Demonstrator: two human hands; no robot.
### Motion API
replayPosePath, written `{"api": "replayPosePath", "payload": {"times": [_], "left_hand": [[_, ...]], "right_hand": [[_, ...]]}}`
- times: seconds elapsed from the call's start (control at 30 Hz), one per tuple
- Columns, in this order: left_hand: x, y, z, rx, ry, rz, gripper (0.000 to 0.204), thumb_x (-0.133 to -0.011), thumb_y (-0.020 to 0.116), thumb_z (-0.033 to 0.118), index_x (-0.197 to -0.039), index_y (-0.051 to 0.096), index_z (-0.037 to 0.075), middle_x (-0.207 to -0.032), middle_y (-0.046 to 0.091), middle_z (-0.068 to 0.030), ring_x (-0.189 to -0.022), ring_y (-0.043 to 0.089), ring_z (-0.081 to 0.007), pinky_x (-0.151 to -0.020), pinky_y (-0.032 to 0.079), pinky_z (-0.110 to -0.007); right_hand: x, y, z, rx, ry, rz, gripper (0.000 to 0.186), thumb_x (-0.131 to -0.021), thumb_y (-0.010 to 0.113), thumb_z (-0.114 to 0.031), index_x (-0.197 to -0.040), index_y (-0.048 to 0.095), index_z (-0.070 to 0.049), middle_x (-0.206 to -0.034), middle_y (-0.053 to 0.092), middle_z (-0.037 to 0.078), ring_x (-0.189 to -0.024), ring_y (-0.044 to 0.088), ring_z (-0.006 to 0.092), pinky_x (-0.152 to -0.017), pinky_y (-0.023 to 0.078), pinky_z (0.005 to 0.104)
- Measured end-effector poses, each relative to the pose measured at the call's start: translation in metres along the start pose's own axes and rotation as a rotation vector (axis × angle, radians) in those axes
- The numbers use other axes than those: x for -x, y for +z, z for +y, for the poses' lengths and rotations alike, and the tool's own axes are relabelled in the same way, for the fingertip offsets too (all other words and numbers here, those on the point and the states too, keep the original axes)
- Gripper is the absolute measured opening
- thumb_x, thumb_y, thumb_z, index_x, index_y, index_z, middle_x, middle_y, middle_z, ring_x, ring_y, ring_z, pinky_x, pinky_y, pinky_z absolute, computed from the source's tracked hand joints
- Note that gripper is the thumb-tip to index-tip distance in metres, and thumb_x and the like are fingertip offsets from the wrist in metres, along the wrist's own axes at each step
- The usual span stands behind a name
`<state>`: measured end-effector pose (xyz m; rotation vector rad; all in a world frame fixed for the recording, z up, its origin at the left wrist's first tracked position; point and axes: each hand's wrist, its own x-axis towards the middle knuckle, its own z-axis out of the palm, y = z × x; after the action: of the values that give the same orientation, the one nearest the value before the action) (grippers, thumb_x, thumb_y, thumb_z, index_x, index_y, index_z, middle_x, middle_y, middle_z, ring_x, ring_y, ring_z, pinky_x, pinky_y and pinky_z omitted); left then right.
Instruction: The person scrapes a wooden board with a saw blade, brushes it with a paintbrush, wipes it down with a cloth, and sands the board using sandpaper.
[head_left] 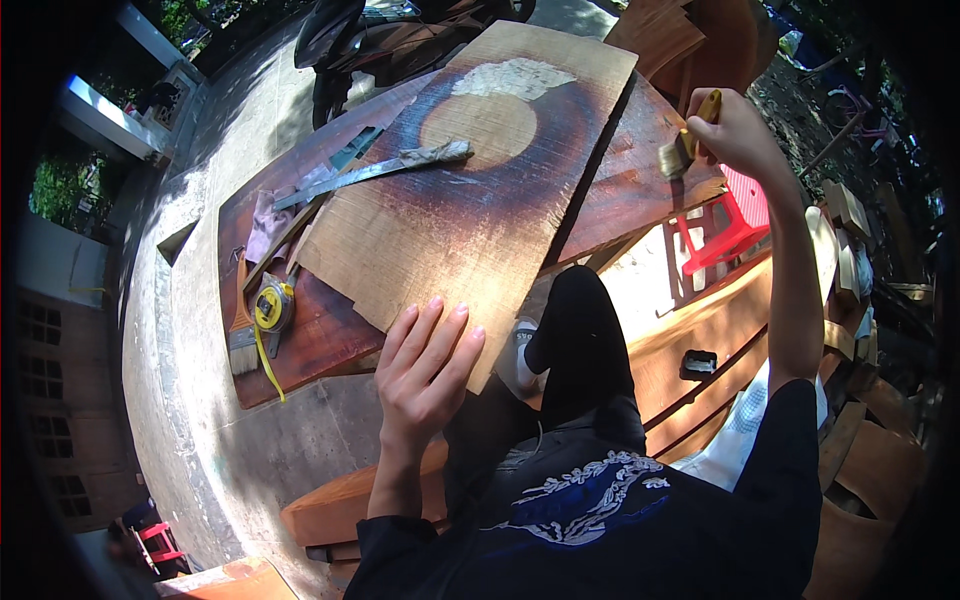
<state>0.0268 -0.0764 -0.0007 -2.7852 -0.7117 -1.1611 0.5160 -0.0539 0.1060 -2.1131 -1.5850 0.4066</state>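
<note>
My left hand [425, 375] lies with fingers stretched over the near edge of a pale wooden board [360, 250] marked by a dark scorched ring and a whitish patch; its thumb is hidden. My right hand [728, 130] is closed on a yellow-handled paintbrush [676, 155], held beside the board's right side. A long flat metal strip [350, 178] with a wrapped end lies across the board. The board rests on a darker reddish wooden tabletop [645, 160], where a yellow tape measure [273, 303], a second brush [243, 355] and a pink cloth [265, 220] lie at the left.
A red plastic stool [725, 235] stands below the right end. A motorbike [355, 50] is at the back. Curved wooden planks [700, 300], a small dark container [698, 364] and stacked offcuts [865, 450] are at my right. More wood [350, 495] lies low at my left.
</note>
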Motion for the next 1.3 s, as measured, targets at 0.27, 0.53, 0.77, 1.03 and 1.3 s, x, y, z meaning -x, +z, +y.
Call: {"api": "replayPosePath", "payload": {"times": [0.27, 0.53, 0.77, 1.03, 1.3], "left_hand": [[0.007, 0.008, 0.0, 0.022, -0.007, 0.001, 0.028, -0.091, 0.074, 0.004, -0.118, 0.079, 0.012, -0.128, 0.079, -0.0134, -0.127, 0.073, -0.0365, -0.114, 0.052, -0.052], [0.01, 0.011, 0.001, 0.058, -0.055, -0.004, 0.021, -0.091, 0.079, 0.003, -0.111, 0.08, 0.01, -0.121, 0.082, -0.0148, -0.125, 0.075, -0.037, -0.112, 0.053, -0.052], [0.01, 0.012, 0.003, 0.066, -0.087, 0.025, 0.022, -0.089, 0.08, 0.001, -0.11, 0.081, 0.009, -0.12, 0.082, -0.0145, -0.124, 0.075, -0.0368, -0.111, 0.053, -0.051], [0.017, 0.013, 0.002, 0.055, -0.115, 0.042, 0.027, -0.088, 0.074, 0.001, -0.111, 0.081, 0.013, -0.125, 0.081, -0.0098, -0.125, 0.075, -0.0321, -0.112, 0.052, -0.047], [0.013, 0.014, 0.003, 0.072, -0.119, 0.046, 0.028, -0.087, 0.073, 0.001, -0.111, 0.081, 0.013, -0.125, 0.081, -0.0093, -0.124, 0.075, -0.0308, -0.113, 0.051, -0.046]], "right_hand": [[-0.061, -0.037, 0.027, 0.35, 0.0, 0.061, 0.015, -0.091, 0.068, -0.015, -0.089, 0.067, 0.0, -0.071, 0.073, 0.011, -0.056, 0.074, 0.0199, -0.048, 0.055, 0.0326], [-0.079, -0.048, 0.016, 0.325, 0.062, 0.015, 0.018, -0.092, 0.071, -0.016, -0.096, 0.067, 0.001, -0.075, 0.074, 0.014, -0.057, 0.076, 0.0258, -0.048, 0.059, 0.0377], [-0.123, -0.037, 0.021, 0.16, -0.045, 0.062, 0.017, -0.099, 0.07, -0.018, -0.102, 0.069, 0.0, -0.08, 0.078, 0.01, -0.063, 0.077, 0.0183, -0.051, 0.06, 0.0293], [-0.168, -0.01, 0.028, -0.187, 0.08, 0.074, 0.026, -0.1, 0.066, -0.029, -0.109, 0.074, -0.006, -0.087, 0.082, 0.009, -0.073, 0.081, 0.0172, -0.066, 0.064, 0.0372], [-0.179, -0.019, 0.044, 0.174, 0.202, 0.009, 0.035, -0.097, 0.071, -0.033, -0.097, 0.078, 0.001, -0.082, 0.08, 0.015, -0.074, 0.082, 0.0253, -0.063, 0.066, 0.0436]]}}
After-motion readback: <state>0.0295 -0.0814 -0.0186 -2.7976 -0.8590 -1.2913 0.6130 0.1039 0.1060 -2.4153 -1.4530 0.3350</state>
